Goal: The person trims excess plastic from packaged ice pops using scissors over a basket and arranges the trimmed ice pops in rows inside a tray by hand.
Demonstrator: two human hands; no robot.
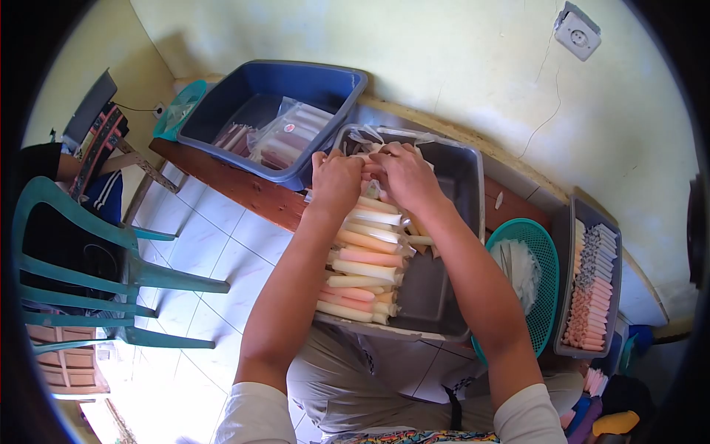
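Note:
A dark grey bin stands in front of me, with a stack of ice pops in clear plastic sleeves along its left side. They are cream, yellow and pale pink. Over the bin's far end, my left hand and my right hand are close together, fingers curled and pinching. A pinkish ice pop shows between them, partly covered by the fingers. Loose clear plastic sticks up just behind the hands.
A blue tub with bagged ice pops stands on a wooden bench at far left. To the right are a green basket with clear plastic sleeves and a grey crate of stacked ice pops. A green chair and a person's arm are at left.

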